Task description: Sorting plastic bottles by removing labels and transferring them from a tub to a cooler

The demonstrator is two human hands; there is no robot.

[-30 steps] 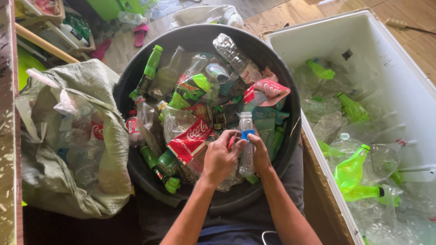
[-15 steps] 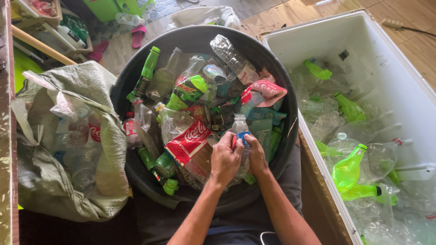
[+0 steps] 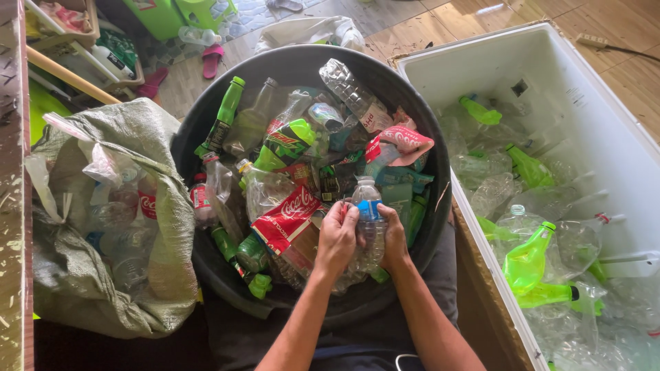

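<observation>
Both hands had shifted only slightly since the earlier frames, staying closed around the same clear bottle [image 3: 368,227] while its blue label band sat a little more exposed between the fingers. The left hand [image 3: 337,239] gripped the bottle's left side and the right hand [image 3: 394,237] wrapped its right side, each closed firmly on it. The bottle stood roughly upright, its long axis running from the capless neck at the top toward the person's body, and it lay directly between the two hands, equally near to each. It was held over the near edge of the black tub [image 3: 419,124], which was heaped with crushed bottles and red wrappers. A woven sack [image 3: 165,227] of bottles stood left of the tub, and a white bin [image 3: 619,137] holding green and clear bottles stood right.
</observation>
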